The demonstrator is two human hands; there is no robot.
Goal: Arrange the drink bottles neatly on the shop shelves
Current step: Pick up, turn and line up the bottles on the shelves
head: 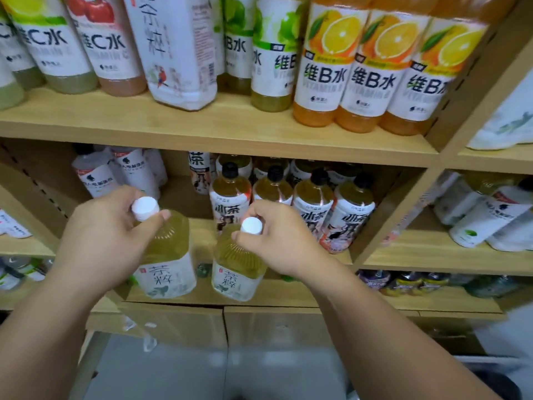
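Pale wood forms the shelves (219, 131), and two tea bottles with white caps are held just in front of the middle shelf (202, 235). The left bottle (167, 255) is gripped at the neck by the left hand (106, 235), fingers closed under its cap; the right bottle (238, 264) is held the same way by the right hand (277, 235). Necks are probably chosen so the bodies stay free to slide into the gap left of the black-capped bottles (291, 203). It cannot be told whether the bottle bases rest on the shelf edge or hang clear of it. The upper-row orange bottles (357, 73) are cut off at the top, and the bottles at the back of the middle shelf are shadowed and hard to read.
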